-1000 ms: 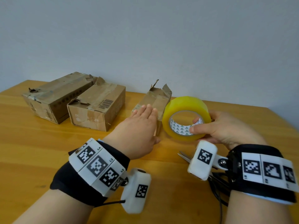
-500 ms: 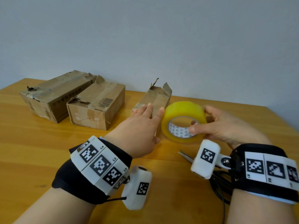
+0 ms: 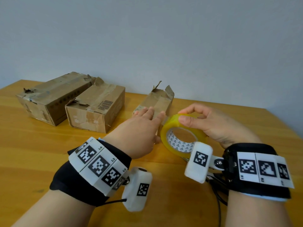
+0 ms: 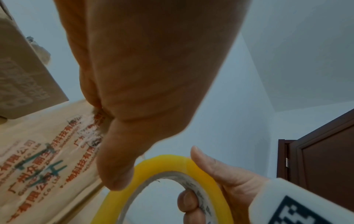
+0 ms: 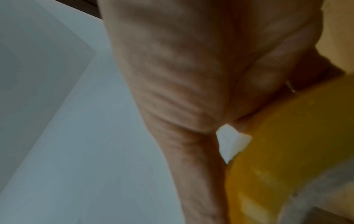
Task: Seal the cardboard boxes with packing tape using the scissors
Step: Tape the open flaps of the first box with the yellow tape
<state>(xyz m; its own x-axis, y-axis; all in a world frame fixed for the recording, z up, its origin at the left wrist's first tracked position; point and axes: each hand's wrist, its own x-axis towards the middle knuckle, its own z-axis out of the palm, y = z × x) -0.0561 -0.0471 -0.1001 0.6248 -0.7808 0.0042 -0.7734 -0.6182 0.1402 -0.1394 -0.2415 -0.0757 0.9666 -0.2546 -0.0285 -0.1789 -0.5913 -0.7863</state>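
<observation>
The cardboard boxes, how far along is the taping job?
Early. No fresh strip shows on any box. The right hand grips the yellow roll of packing tape while the left hand rests flat on the small torn cardboard box. The two larger cardboard boxes sit untouched; pulling, cutting and sealing remain.

A wooden worktop (image 3: 41, 145) with a warm honey-coloured grain stood against a plain pale grey-blue wall (image 3: 147, 38). Soft, even light fell across the wall. Off to the side of the worktop, a dark brown wooden door (image 4: 325, 151) was set in the same pale wall, its frame and a small hinge visible.
</observation>
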